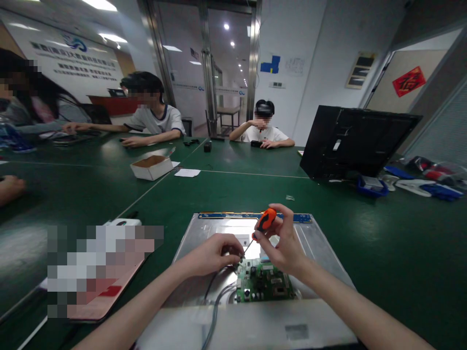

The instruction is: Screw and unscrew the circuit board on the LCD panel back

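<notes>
In the head view, my right hand [286,245] grips a screwdriver [266,220] by its orange and black handle. The thin shaft slants down to the left, toward the upper left corner of a green circuit board [264,282]. By the tip, my left hand [217,250] has its fingers pinched at that corner; whatever is between them is hidden. The board lies on the silver metal back of a flat display panel [189,243], which has a blue strip board [304,218] along its far edge. Grey cables [214,313] run from the board's left side toward me.
A pink phone-like slab [98,311] lies left of the panel. Farther off are an open white box [149,168] and a paper slip [187,172]. A black monitor casing [353,141] stands at right, beside a blue tray [372,185]. Several people sit around the green table [397,243].
</notes>
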The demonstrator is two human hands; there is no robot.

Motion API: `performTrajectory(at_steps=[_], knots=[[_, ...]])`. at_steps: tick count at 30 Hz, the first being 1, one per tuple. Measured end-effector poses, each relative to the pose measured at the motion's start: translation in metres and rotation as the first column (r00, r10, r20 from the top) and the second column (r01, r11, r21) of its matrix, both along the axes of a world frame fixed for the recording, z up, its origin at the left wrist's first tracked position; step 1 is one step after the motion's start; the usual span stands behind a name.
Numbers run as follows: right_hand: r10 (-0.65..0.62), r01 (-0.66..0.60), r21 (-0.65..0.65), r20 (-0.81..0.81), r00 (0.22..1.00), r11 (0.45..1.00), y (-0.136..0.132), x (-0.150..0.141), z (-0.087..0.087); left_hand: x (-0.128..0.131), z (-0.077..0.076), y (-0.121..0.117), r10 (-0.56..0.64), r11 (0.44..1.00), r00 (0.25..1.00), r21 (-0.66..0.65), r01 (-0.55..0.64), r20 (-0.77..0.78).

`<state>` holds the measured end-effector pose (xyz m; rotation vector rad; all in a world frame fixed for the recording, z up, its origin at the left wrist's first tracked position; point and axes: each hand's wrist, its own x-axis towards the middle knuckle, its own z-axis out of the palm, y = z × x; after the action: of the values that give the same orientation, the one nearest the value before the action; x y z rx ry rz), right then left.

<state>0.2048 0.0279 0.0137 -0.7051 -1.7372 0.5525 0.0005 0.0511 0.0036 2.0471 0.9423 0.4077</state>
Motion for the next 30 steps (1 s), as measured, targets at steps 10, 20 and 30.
performTrajectory(at_steps=[10,20,30], knots=[[0.015,-0.018,0.044,0.060,0.998,0.999,0.0023,0.0020,0.0060,0.0040,-0.0065,-0.0045,0.023,0.996,1.000,0.087,-0.024,0.013],[0.034,-0.038,0.047,0.082,0.996,0.998,0.0027,0.0016,0.0043,0.0025,-0.0024,-0.0049,0.007,0.997,1.000,0.077,-0.008,0.007],[0.067,-0.073,0.041,0.133,0.989,0.996,0.0032,0.0010,-0.0027,-0.0014,-0.0025,-0.0023,-0.042,0.995,0.999,0.088,0.040,0.019]])
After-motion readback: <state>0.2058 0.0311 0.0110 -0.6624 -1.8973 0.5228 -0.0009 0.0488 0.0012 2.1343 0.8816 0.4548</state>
